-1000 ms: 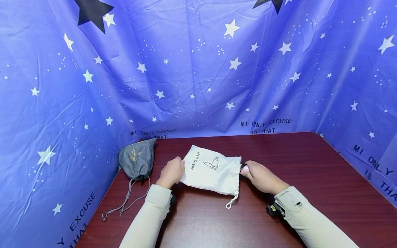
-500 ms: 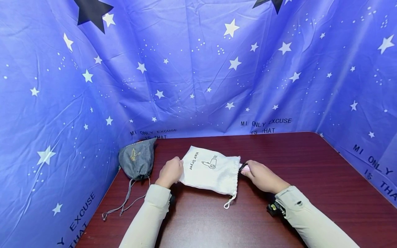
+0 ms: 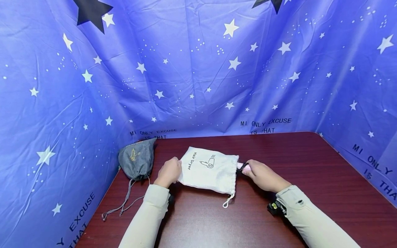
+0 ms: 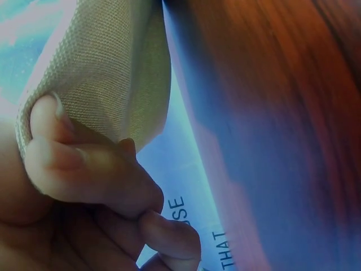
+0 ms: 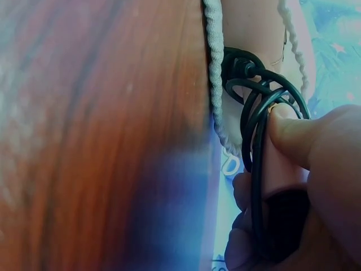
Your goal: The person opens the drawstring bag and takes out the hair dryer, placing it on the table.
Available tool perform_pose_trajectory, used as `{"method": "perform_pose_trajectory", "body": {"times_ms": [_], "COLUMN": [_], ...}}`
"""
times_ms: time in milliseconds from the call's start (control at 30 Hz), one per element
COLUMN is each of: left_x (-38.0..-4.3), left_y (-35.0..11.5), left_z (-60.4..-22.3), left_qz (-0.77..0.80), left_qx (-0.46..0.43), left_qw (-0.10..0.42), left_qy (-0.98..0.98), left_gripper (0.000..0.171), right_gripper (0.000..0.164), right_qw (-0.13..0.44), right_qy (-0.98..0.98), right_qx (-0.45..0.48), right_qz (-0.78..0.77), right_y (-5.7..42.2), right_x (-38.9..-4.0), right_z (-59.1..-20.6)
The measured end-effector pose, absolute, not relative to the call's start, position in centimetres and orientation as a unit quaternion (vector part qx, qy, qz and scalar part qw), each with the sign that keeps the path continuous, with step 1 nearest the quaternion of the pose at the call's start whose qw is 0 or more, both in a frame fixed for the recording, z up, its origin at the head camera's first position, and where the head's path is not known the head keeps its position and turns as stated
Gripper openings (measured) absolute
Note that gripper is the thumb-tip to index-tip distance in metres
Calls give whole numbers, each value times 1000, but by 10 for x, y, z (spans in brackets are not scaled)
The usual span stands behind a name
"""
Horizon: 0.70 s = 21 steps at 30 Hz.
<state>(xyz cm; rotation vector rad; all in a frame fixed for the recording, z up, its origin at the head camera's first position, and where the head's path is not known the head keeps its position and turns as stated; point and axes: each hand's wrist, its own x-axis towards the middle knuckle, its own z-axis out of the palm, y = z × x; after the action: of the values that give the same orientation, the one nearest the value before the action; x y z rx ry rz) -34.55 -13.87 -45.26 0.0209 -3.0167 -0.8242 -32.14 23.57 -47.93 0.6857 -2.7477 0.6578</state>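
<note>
A white drawstring bag, printed "Hair Dryer" with a dryer drawing, is stretched between both hands above the table. My left hand pinches its closed bottom end; in the left wrist view the fingers are curled on the cloth. At the open mouth, my right hand grips the pink handle of a hair dryer together with its looped black cord. Most of the dryer is hidden in the bag. The bag's white drawstring hangs from the mouth's near corner.
A grey drawstring bag with a yellow dryer drawing lies at the table's left edge, its cords trailing toward the front. The dark red table is backed by a blue star-patterned cloth at the back and sides.
The white bag and my left hand have shifted slightly left. More of the pink handle and black cord shows between the bag mouth and my right hand, which stays nearly in place.
</note>
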Motion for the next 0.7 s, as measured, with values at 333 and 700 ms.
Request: {"method": "perform_pose_trajectory", "body": {"times_ms": [333, 700], "left_x": [-349, -349], "left_y": [-143, -146], "left_z": [-455, -455], "left_qz": [-270, -273], "left_qx": [8, 11], "left_qw": [3, 4], "left_qy": [-963, -962], "left_gripper": [33, 33], "right_gripper": [17, 16], "right_qw": [115, 115], "right_qy": [-938, -938], "right_qx": [239, 236], "right_qz": [222, 225], "right_y": [242, 248], "right_x": [-325, -330], "right_z": [-481, -484]}}
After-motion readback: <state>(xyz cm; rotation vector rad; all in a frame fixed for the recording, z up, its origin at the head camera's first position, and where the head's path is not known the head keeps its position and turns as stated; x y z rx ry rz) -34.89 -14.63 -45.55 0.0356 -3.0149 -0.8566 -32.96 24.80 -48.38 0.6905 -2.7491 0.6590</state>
